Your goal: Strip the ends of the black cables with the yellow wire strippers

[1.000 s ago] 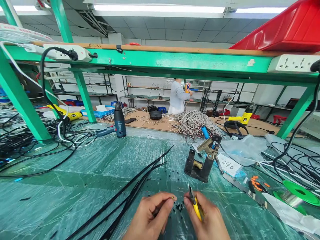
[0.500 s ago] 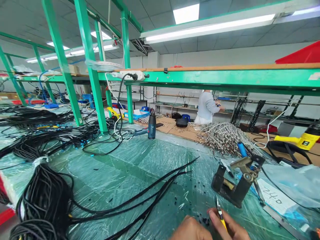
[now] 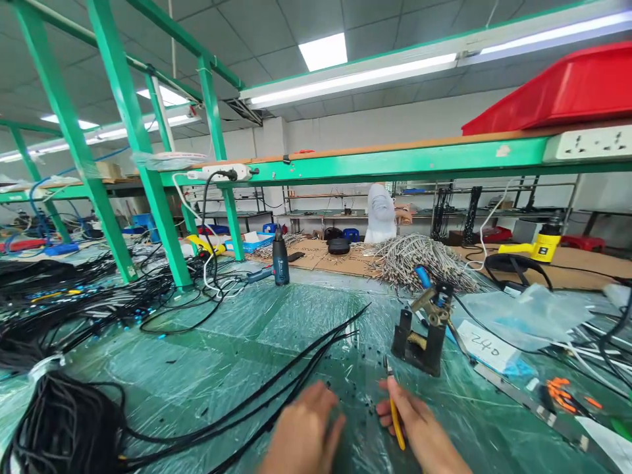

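My right hand (image 3: pixel 419 421) is closed around a pair of yellow-handled cutters (image 3: pixel 396 421), whose metal jaws point away from me. My left hand (image 3: pixel 306 428), slightly blurred, is just right of several black cables (image 3: pixel 276 398). Its fingers are loosely curled with the thumb apart, and nothing shows in its grip. The cables run from a tied black bundle (image 3: pixel 59 421) at the lower left to their loose ends near the middle of the table. A dark metal fixture with a lever (image 3: pixel 419 345) stands beyond my right hand.
Small black scraps lie on the film-covered green table (image 3: pixel 207 355). Farther back are a heat gun (image 3: pixel 281 260) standing upright and a pile of grey cables (image 3: pixel 419 260). A card marked 240 (image 3: pixel 486 345) and orange-handled tools (image 3: pixel 563 395) lie right. A person (image 3: pixel 380 214) stands behind the shelf.
The view has swung right and tilted up. My left hand has moved left, away from my right hand and closer to the cables. The cutters stay in my right hand.
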### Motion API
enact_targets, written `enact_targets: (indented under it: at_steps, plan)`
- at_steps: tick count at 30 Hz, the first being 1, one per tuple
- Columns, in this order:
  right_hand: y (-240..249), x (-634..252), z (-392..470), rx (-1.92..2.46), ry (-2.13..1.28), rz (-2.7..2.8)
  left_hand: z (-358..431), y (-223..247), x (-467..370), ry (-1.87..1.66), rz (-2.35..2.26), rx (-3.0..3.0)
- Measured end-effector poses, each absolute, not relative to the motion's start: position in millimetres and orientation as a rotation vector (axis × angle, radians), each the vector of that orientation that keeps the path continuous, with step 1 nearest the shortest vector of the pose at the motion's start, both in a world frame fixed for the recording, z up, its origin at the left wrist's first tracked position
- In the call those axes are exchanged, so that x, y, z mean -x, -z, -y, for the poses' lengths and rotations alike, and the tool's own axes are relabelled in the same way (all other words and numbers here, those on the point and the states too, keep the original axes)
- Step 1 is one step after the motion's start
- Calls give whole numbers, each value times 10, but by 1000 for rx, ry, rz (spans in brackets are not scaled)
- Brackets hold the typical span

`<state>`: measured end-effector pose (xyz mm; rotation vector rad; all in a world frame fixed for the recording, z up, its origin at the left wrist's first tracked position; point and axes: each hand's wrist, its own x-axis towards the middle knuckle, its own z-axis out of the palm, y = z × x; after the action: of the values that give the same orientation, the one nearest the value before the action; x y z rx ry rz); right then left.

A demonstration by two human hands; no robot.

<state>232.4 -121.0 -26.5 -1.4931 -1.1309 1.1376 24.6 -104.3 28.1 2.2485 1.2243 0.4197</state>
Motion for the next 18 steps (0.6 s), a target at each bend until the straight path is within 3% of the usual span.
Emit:
enact_targets:
  at_steps: [4, 8, 18]
  plan:
    - [312, -2285, 1205, 1571, -974, 1300, 662, -63, -126, -455, -1512, -2321]
    - [282, -2269, 1226, 1561, -946, 1370, 556, 44, -178, -543, -1416, -2224]
    - [196, -2255, 1208, 1574, -864, 1467, 351, -272, -587, -747, -976, -1682]
